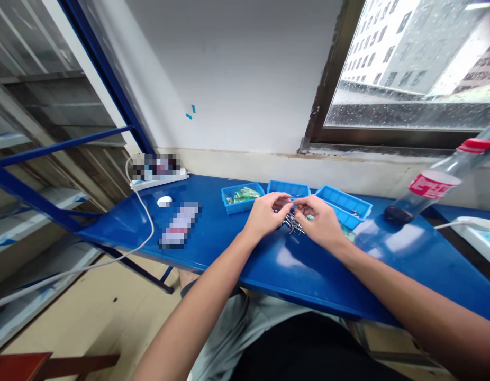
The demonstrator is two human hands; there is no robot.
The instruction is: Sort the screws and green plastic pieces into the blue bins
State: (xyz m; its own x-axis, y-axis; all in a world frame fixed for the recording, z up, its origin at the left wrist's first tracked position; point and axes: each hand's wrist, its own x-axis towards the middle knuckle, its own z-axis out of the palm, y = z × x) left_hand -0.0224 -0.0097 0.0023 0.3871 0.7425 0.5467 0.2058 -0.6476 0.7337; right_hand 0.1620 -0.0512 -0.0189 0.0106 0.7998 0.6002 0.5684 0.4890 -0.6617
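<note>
Near the middle of the blue table (213, 227), my left hand (268, 216) and my right hand (319, 221) meet with fingertips almost touching. Both are closed in a pinch around something small and thin, mostly hidden by the fingers. Directly under them lies a heap of slender silver and dark metal pieces (295, 228). Behind my left hand is a blue bin (233, 209) with green-and-clear small packets (247, 194). A second blue bin (288, 186) stands behind my fingers, its inside mostly out of sight. Beyond my right hand, a third blue bin (350, 216) holds a few thin pieces.
A bottle with a red cap and dark liquid (433, 185) stands tilted in view on the right, near a white power strip (477, 233). To the left are a blurred-out flat item (180, 225), a white mouse-like object (164, 201) and a white cable (147, 211).
</note>
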